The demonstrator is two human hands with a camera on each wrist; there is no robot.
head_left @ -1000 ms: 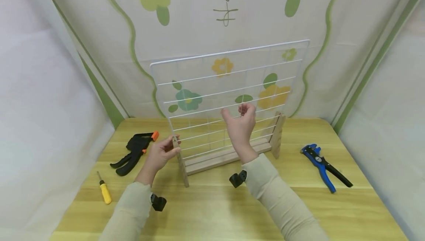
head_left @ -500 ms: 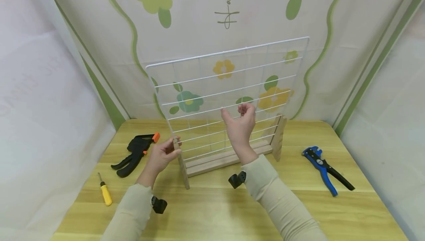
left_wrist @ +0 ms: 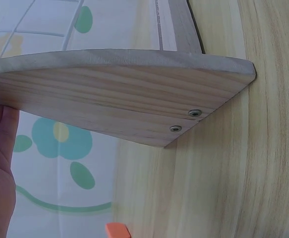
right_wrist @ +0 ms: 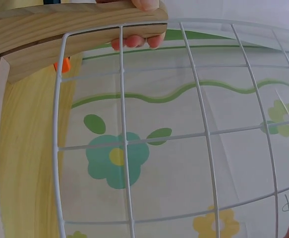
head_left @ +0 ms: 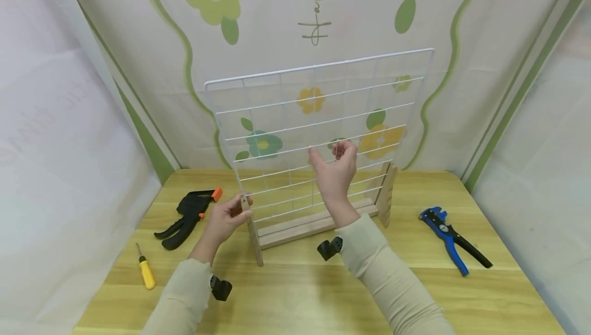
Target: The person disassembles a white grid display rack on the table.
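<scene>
A white wire grid (head_left: pixel 318 66) stands tilted between two wooden side panels, joined at the bottom by a wooden base (head_left: pixel 295 233). At its upper end, the left panel (head_left: pixel 255 240) is gripped between the thumb and fingers of my left hand (head_left: pixel 226 217). My right hand (head_left: pixel 336 178) holds the grid near its middle, fingers curled at a wire. The right panel (head_left: pixel 387 199) stands untouched. Two screw heads (left_wrist: pixel 195 113) show low on the left panel's outer face in the left wrist view. In the right wrist view, the grid's edge wire (right_wrist: pixel 59 188) runs beside the base.
On the wooden table (head_left: pixel 295 294), a black clamp (head_left: pixel 189 217) with orange pads and a yellow-handled screwdriver (head_left: pixel 146 272) lie at left. A blue and black wire stripper (head_left: pixel 450 237) lies at right. A flower-patterned cloth (head_left: pixel 268 27) hangs behind.
The grid's upper edge shifts slightly, its left top corner now a little higher in view. Both hands keep their holds. The head view has tipped slightly upward.
</scene>
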